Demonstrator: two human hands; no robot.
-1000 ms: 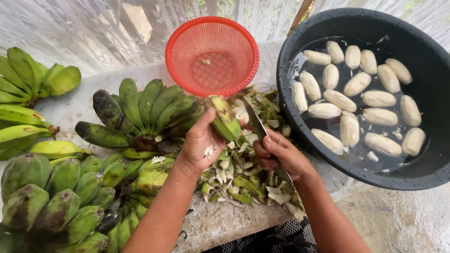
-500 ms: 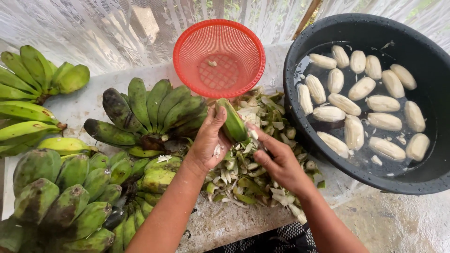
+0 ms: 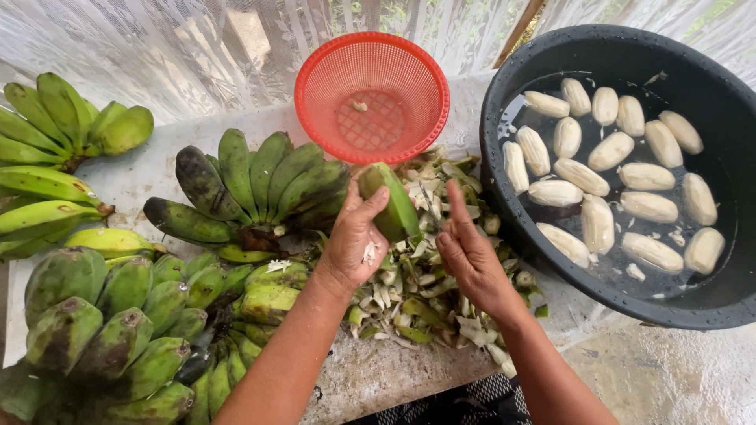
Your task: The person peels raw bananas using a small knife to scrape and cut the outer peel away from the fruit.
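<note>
— left hand (image 3: 356, 240) has a clenched grip on a green banana (image 3: 389, 201), fingers wrapped round its lower half, the fruit tilted up and away over the peel pile (image 3: 417, 291).

— and the right hand (image 3: 466, 256)?

— just beside the banana, on its right. index finger points up, other fingers curl inward. a thin dark blade (image 3: 431, 206) seems to run between it and the banana, so it looks closed on a knife, but the handle is hidden and i cannot tell for sure.

— where does all this sit?

— over the pale counter (image 3: 370, 378), right above the heap of green and white peelings. left of the hands lies a dark green banana bunch (image 3: 252, 185), with a plumper green bunch (image 3: 102, 330) in the near left corner and a yellower bunch (image 3: 55, 157) at the far left.

— anything behind?

— a red mesh basket (image 3: 372, 98) stands just beyond the banana, a small scrap inside it. to the right, a black tub (image 3: 504, 197) of water holds peeled bananas (image 3: 610, 149), pale and floating. its rim is near the peel pile.
</note>
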